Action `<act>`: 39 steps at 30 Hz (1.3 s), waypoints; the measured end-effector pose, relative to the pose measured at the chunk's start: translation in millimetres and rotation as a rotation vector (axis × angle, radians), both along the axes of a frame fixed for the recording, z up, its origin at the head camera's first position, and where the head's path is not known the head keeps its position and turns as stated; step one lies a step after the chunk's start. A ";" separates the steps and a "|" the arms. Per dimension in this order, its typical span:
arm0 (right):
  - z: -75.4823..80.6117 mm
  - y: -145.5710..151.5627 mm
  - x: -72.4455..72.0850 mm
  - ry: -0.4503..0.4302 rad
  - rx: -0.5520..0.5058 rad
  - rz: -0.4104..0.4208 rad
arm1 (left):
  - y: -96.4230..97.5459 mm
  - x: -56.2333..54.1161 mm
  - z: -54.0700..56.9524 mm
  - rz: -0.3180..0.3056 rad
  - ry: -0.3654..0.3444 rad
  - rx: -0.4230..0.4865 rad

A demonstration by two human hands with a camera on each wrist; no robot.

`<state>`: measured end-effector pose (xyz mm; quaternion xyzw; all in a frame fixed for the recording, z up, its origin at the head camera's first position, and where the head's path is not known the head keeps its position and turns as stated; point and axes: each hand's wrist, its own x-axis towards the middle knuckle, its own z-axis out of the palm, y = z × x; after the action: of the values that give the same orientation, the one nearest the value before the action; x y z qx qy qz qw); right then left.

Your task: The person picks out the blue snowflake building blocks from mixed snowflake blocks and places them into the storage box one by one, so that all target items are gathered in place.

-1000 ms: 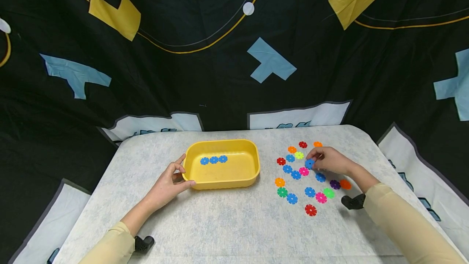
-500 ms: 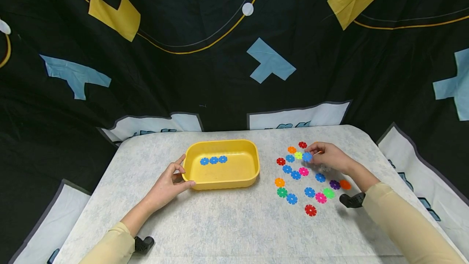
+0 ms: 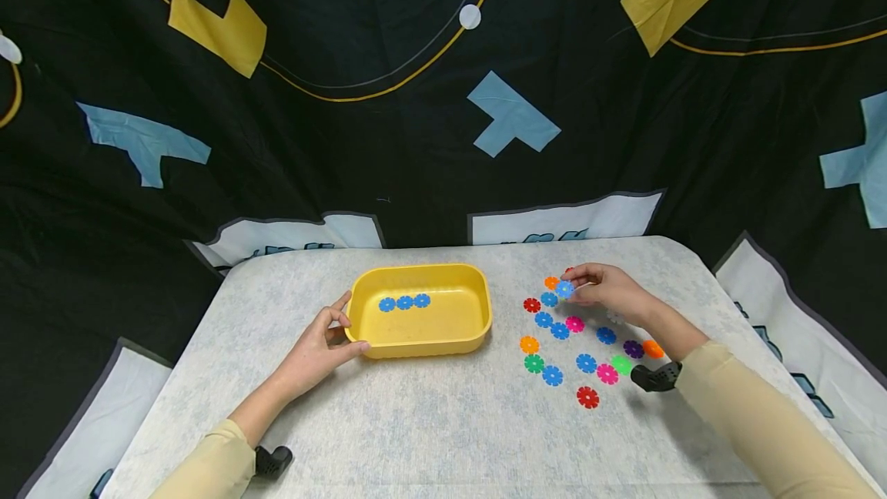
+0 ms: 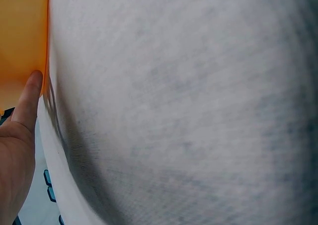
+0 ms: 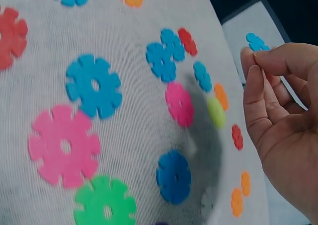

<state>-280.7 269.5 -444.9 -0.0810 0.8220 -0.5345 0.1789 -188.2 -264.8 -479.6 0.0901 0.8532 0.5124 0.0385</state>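
Note:
My right hand [image 3: 617, 295] pinches a blue notched plastic disc [image 3: 564, 289] between thumb and fingertips, held up above the scattered discs. In the right wrist view, the blue disc [image 5: 257, 41] pokes out past the fingertips of the right hand [image 5: 288, 96]. A yellow tray [image 3: 426, 349] stands left of the loose discs, with three blue discs [image 3: 405, 303] lying in a row inside. My left hand [image 3: 322, 341] holds the tray's left end, thumb at the near corner and fingers along the left rim. In the left wrist view, a straight digit [image 4: 31, 98] presses the tray wall [image 4: 25, 46].
Several loose discs lie to the right of the tray, among them a red disc [image 3: 587, 397], a green disc [image 3: 533, 363], a pink disc [image 3: 607, 373] and a purple disc [image 3: 634, 349]. A pale cloth [image 3: 416, 430] covers the table. Behind it hangs a black curtain [image 3: 388, 168].
The right hand has moved left and slightly away from me with the blue disc, passing over the yellow-green disc. The left hand and the tray have stayed in place.

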 end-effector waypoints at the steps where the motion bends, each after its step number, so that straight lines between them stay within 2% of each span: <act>1: 0.1 -2.4 0.0 -0.003 -0.009 0.001 | -0.2 0.1 -0.3 0.001 0.000 -0.001; 11: 4.7 -28.6 3.9 -0.035 -0.086 -0.026 | -0.3 -1.0 -2.7 0.000 0.010 0.012; 19: 7.6 -48.4 6.8 -0.113 -0.173 -0.062 | -0.6 -1.3 -2.1 0.000 0.011 0.007; 25: 12.5 -61.6 8.6 -0.141 -0.189 -0.086 | -0.5 -1.5 -2.7 -0.001 0.013 0.007; 39: 20.7 -90.6 6.5 -0.135 -0.170 -0.037 | -0.4 -1.0 -2.3 0.000 0.006 0.020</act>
<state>-274.1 179.0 -424.3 -0.0443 0.7612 -0.6097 0.2165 -189.3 -265.2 -481.9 0.0920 0.8480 0.5208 0.0353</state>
